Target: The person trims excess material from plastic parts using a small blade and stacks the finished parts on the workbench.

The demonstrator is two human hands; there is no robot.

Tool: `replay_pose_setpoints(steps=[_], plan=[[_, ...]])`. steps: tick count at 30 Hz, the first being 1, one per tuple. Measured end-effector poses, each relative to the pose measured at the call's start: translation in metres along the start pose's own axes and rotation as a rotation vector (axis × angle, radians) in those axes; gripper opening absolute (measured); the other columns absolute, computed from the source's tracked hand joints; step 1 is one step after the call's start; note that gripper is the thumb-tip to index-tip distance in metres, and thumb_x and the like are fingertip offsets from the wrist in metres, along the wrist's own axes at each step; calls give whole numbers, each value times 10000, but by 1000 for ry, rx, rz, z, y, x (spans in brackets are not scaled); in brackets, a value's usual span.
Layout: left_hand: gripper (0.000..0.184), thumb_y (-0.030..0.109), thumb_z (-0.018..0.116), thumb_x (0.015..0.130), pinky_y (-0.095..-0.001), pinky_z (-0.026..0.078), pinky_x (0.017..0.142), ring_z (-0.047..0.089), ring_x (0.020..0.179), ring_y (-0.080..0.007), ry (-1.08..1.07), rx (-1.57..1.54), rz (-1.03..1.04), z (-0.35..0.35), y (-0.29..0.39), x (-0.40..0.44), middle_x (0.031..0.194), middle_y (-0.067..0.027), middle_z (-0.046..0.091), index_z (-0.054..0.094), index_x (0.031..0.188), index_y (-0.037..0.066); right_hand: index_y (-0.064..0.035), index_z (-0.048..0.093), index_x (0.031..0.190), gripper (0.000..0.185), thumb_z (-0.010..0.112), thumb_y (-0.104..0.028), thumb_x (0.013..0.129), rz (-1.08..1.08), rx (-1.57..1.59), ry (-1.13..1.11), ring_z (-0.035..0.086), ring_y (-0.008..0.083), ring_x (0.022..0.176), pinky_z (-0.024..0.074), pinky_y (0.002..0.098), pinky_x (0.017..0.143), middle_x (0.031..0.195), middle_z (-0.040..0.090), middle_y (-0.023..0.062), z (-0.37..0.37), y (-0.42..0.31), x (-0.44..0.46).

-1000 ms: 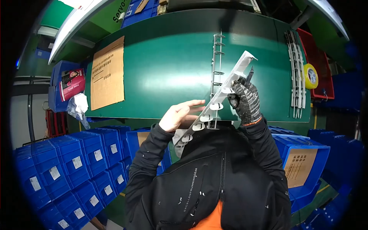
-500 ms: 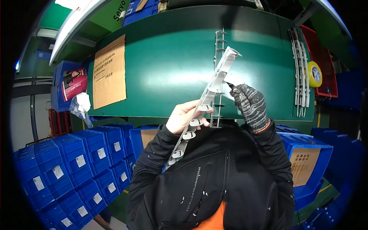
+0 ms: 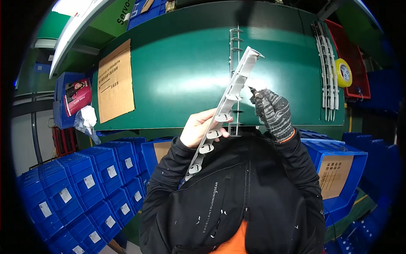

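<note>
Work in hand looks partway, judging by how things lie: one long pale strip [image 3: 242, 76] with rounded tabs is up off the counter [image 3: 182, 72], slanting from the near left, by the jacket [image 3: 228, 199], to its far end over the middle. Left hand [image 3: 196, 129], bare, has its grip clamped on the strip around the lower middle. Right hand [image 3: 275, 114], in a striped glove, is just to the right and clear of the strip, fingers closed around a small dark tool [image 3: 253, 90], tip toward the strip; exact kind too small to tell. Still undone: held strip not laid down. A thin slatted frame [image 3: 231, 55] lies lengthwise on the counter, partly behind the strip, neither hand seen gripping it. Several slender racks [image 3: 327, 72] lie side by side at the right edge, near the yellow tape roll [image 3: 343, 73]; they look set aside, but whether finished, cannot tell. Cardboard sheet [image 3: 115, 84] lies flat at left. Against a second earlier: right hand then held the strip, left hand open beside it; now the left carries it and the right is off. Far end of the strip has swung left. Against the half-second-earlier view, hardly any change.
</note>
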State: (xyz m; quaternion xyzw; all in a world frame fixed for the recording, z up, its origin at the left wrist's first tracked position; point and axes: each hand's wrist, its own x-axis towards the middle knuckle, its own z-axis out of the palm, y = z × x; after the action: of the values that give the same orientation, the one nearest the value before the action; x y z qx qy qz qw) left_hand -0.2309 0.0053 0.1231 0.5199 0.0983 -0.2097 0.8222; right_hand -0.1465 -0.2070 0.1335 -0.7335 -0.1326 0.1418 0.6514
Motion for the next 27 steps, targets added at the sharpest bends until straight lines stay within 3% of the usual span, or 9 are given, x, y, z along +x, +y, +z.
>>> replay_pose_setpoints(steps=[4, 5, 6, 8, 9, 12, 22, 25, 27], plan=[[386, 236, 488, 884, -213, 498, 544, 619, 724, -146, -3, 10, -4, 4, 5, 1, 1046, -102, 580, 468, 1185, -5, 2, 603, 805, 208, 491, -167, 855, -138, -103, -4, 451, 91, 492, 378, 251, 479, 578, 529, 39, 4, 10, -10], [388, 239, 489, 883, -214, 500, 549, 620, 731, -147, -8, -18, -3, 4, 5, 2, 1046, -104, 580, 469, 1182, -8, -15, 624, 835, 135, 553, -122, 794, -180, -257, -41, 570, 255, 632, 444, 349, 572, 705, 590, 120, 3, 15, -13], [388, 239, 489, 883, -214, 500, 549, 620, 731, -147, -5, -18, -2, 4, 5, 2, 1046, -104, 580, 469, 1182, -8, -15, 624, 835, 135, 553, -122, 794, -180, -256, -43, 570, 255, 632, 444, 349, 572, 705, 590, 120, 4, 16, -13], [393, 248, 492, 882, -218, 505, 557, 619, 744, -148, 3, -12, -1, 5, 6, 3, 1048, -106, 579, 473, 1176, -12, -30, 626, 800, 135, 581, -154, 774, -547, -585, 59, 565, 278, 656, 441, 377, 589, 712, 586, 120, 10, 15, -11], [393, 248, 492, 882, -218, 505, 557, 619, 744, -148, 6, -12, -1, 6, 6, 3, 1048, -106, 579, 473, 1176, -12, -43, 621, 760, 144, 603, -186, 757, -334, -582, 45, 555, 279, 639, 440, 371, 582, 692, 569, 110, 14, -3, -10], [392, 250, 492, 882, -219, 509, 564, 618, 746, -148, 7, -27, -2, 8, 7, 4, 1043, -105, 579, 476, 1174, -12, -44, 611, 731, 156, 614, -198, 748, -256, -531, 47, 551, 275, 631, 438, 365, 573, 679, 559, 108, 18, -11, -9], [440, 263, 515, 868, -243, 514, 539, 625, 740, -182, 8, -53, -3, 3, 4, 5, 1044, -152, 570, 439, 1197, -18, -24, 594, 755, 129, 660, -122, 703, -326, -592, 190, 546, 268, 602, 427, 340, 550, 664, 543, 112, 8, -2, -3], [496, 269, 543, 849, -270, 517, 521, 632, 726, -219, 15, -84, -30, -2, 1, 5, 1045, -203, 561, 395, 1226, -18, -20, 586, 775, 163, 614, -181, 779, -296, -448, 126, 518, 193, 554, 399, 302, 513, 635, 532, 65, 3, 5, -6], [513, 274, 549, 845, -274, 519, 520, 633, 719, -222, 1, -107, -37, -2, -1, 9, 1037, -205, 563, 380, 1238, -10, -32, 578, 844, 273, 570, -304, 830, 285, 558, -7, 455, 100, 477, 350, 222, 439, 598, 509, 17, 1, 9, -6]])
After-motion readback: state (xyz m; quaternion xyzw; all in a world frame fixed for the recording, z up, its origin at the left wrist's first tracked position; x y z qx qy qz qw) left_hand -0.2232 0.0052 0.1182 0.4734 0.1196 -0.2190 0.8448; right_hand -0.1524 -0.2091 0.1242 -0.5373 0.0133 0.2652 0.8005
